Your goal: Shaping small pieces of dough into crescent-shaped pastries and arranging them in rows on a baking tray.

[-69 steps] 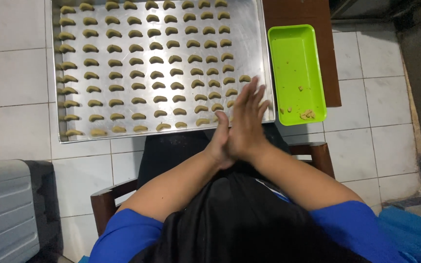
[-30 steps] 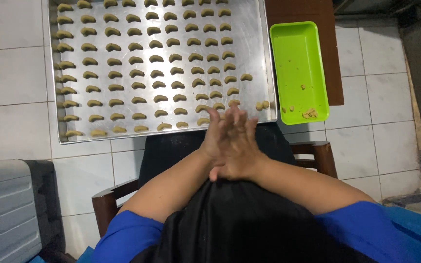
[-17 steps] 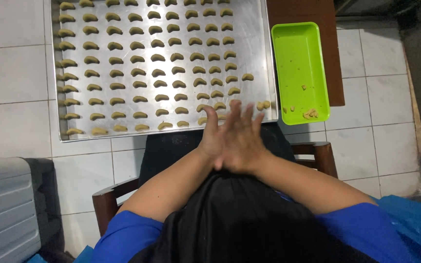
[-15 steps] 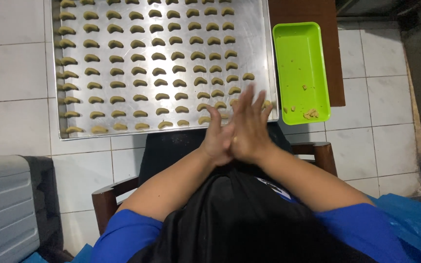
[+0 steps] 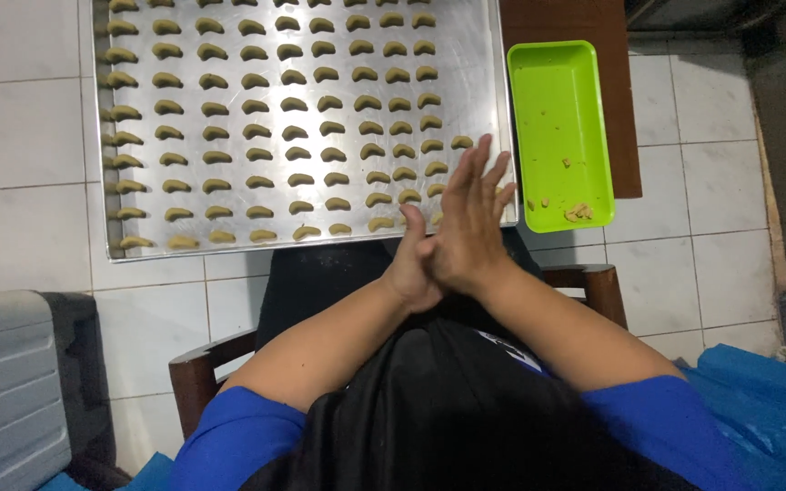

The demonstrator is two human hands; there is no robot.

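the right hand (image 5: 470,223) and left hand (image 5: 414,264) are pressed palm to palm, fingers flat and pointing toward 12 o'clock; whether any dough sits between the palms cannot be told. they hover over the near right corner of the metal tray (image 5: 488,82), which lies on the tiled floor (image 5: 20,136) and carries rows of crescent dough pieces (image 5: 295,105), their long axes running 9 to 3. the nearest free spot on the tray lies at 12 to 1 o'clock from the fingertips, nearer the right hand. a green plastic tray (image 5: 557,100) with a few crumbs sits at 1 o'clock, just beside the metal tray.
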